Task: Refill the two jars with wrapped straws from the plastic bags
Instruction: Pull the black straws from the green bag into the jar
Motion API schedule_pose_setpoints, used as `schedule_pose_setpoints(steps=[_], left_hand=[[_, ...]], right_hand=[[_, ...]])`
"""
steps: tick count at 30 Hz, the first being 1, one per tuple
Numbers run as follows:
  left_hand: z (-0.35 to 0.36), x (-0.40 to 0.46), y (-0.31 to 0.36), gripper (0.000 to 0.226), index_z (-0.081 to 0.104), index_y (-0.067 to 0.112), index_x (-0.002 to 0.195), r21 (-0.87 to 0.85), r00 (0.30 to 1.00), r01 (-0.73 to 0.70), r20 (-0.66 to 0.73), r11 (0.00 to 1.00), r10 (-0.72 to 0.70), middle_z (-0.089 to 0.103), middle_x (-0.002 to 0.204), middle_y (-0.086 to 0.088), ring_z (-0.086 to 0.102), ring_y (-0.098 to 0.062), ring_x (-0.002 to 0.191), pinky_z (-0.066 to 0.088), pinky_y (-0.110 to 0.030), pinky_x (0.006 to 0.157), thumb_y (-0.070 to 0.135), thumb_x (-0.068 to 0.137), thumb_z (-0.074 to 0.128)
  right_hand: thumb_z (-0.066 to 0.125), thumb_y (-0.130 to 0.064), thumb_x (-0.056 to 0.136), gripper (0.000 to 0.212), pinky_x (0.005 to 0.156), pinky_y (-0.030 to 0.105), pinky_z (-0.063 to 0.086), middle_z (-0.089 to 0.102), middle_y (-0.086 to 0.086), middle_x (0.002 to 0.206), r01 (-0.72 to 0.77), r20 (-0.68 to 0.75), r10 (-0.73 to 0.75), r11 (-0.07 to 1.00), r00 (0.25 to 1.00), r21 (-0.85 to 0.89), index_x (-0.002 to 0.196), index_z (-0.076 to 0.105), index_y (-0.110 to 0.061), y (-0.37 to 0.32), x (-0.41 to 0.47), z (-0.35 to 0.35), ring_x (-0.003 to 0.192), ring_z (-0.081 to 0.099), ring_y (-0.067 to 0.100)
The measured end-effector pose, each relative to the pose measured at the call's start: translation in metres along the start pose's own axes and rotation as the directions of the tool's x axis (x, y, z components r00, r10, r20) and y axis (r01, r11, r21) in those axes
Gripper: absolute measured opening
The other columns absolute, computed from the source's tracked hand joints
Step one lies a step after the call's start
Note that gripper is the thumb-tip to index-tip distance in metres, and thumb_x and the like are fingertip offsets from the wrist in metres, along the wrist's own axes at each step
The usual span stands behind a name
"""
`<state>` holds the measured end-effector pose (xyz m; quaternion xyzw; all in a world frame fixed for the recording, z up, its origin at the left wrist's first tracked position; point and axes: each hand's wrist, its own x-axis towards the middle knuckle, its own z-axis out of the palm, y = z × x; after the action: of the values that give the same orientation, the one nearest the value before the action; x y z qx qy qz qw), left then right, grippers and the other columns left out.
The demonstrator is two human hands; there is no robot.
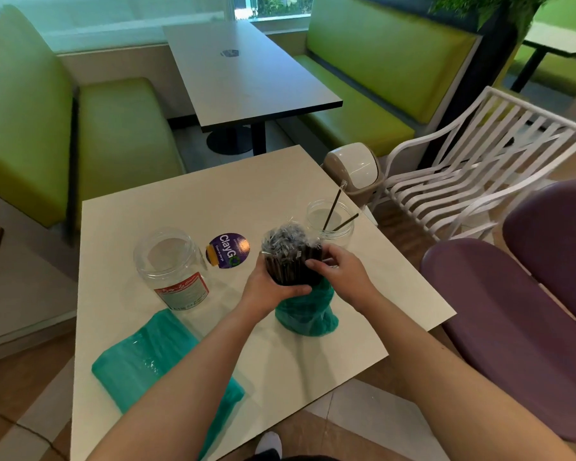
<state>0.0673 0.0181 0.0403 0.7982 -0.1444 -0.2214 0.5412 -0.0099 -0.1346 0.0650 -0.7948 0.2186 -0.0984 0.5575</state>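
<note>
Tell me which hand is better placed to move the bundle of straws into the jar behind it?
Probably the right hand: it pinches the straw bundle on the side next to the jar with two straws. The left hand grips the bundle's base, farther away.

a bundle of dark wrapped straws (291, 261) with crinkled clear wrapper ends on top, standing upright and half out of a green plastic bag (308, 311) pushed down round its base. beside it at the left, a clear jar (172, 267) with a red-and-white label, open and upright; just behind, a second clear jar (330, 221) with two dark straws (338, 211) leaning inside. near the front left, another green plastic bag (153, 364) lying flat and full.
</note>
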Motion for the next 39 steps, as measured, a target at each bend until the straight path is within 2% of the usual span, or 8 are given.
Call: schedule_pose_setpoints(steps=[4,12,16,20,25,30,35,39], left_hand=[[-0.001,0.005,0.001,0.089,0.045,0.020,0.129,-0.009,0.996,-0.020,-0.086,1.000,0.019,0.056,0.112,0.011,0.053,-0.008,0.108,0.042,-0.021,0.088,0.024,0.055,0.095],[-0.018,0.016,0.007,0.076,0.046,0.021,0.121,-0.009,0.988,-0.050,-0.147,0.999,0.048,0.055,0.108,0.011,0.052,-0.007,0.103,0.041,-0.019,0.088,0.025,0.060,0.092],[-0.018,0.020,0.006,0.077,0.047,0.018,0.125,-0.037,0.983,-0.038,-0.180,0.999,0.031,0.056,0.108,0.010,0.053,-0.008,0.101,0.043,-0.020,0.087,0.026,0.063,0.091],[-0.021,0.028,0.001,0.081,0.046,0.019,0.127,-0.032,0.981,-0.025,-0.193,0.999,0.018,0.055,0.111,0.009,0.052,-0.010,0.103,0.043,-0.025,0.092,0.030,0.061,0.092],[-0.028,0.035,0.002,0.086,0.043,0.018,0.129,-0.062,0.988,-0.032,-0.155,0.998,0.023,0.054,0.114,0.008,0.051,-0.010,0.106,0.041,-0.024,0.089,0.028,0.059,0.093],[-0.034,0.038,0.000,0.088,0.044,0.019,0.127,-0.071,0.979,-0.049,-0.201,0.996,0.033,0.053,0.115,0.009,0.050,-0.009,0.109,0.040,-0.023,0.091,0.033,0.057,0.093],[-0.036,0.043,-0.006,0.081,0.046,0.020,0.126,-0.065,0.968,-0.048,-0.248,0.997,0.031,0.057,0.117,0.007,0.052,-0.010,0.109,0.042,-0.024,0.092,0.037,0.061,0.091],[-0.030,0.047,-0.002,0.077,0.047,0.021,0.122,-0.074,0.959,-0.047,-0.283,0.996,0.024,0.057,0.113,0.007,0.053,-0.011,0.107,0.041,-0.023,0.089,0.035,0.061,0.091]], right_hand=[[0.062,-0.019,0.094,0.024,0.093,0.036,0.052,0.070,0.001,0.109,-0.017,-0.007,0.018,0.999,1.000,0.032,0.117,0.062,-0.019,-0.001,0.005,0.004,0.101,0.065,0.017],[0.058,-0.024,0.096,0.036,0.102,0.038,0.047,0.063,0.000,0.122,-0.040,-0.028,0.044,0.991,0.999,0.129,0.131,0.050,-0.019,-0.012,0.016,0.013,0.115,0.058,0.016],[0.074,-0.024,0.085,0.039,0.085,0.022,0.052,0.068,-0.006,0.109,-0.009,-0.012,0.010,0.997,1.000,0.070,0.121,0.058,-0.019,-0.016,0.020,0.021,0.102,0.064,0.012],[0.066,-0.019,0.092,0.021,0.073,0.012,0.044,0.063,-0.008,0.099,-0.023,-0.097,0.027,0.999,0.995,0.036,0.110,0.056,-0.021,-0.023,0.026,0.026,0.096,0.060,0.013],[0.061,-0.018,0.095,0.037,0.089,0.023,0.042,0.060,-0.006,0.110,-0.035,-0.097,0.041,0.997,0.994,0.069,0.129,0.050,-0.012,-0.030,0.030,0.035,0.105,0.056,0.012],[0.063,-0.021,0.093,0.038,0.096,0.028,0.045,0.063,-0.001,0.119,-0.045,-0.052,0.048,0.997,0.997,0.064,0.129,0.051,-0.015,-0.031,0.032,0.044,0.111,0.057,0.014],[0.061,-0.022,0.095,0.020,0.085,0.019,0.045,0.060,-0.006,0.107,-0.031,-0.041,0.033,0.999,0.999,0.041,0.114,0.053,-0.022,-0.031,0.034,0.046,0.106,0.055,0.012],[0.058,-0.026,0.096,0.009,0.095,0.033,0.040,0.050,-0.007,0.096,0.030,-0.121,-0.053,0.982,0.991,-0.185,0.102,0.053,-0.021,-0.032,0.040,0.037,0.107,0.043,0.017]])
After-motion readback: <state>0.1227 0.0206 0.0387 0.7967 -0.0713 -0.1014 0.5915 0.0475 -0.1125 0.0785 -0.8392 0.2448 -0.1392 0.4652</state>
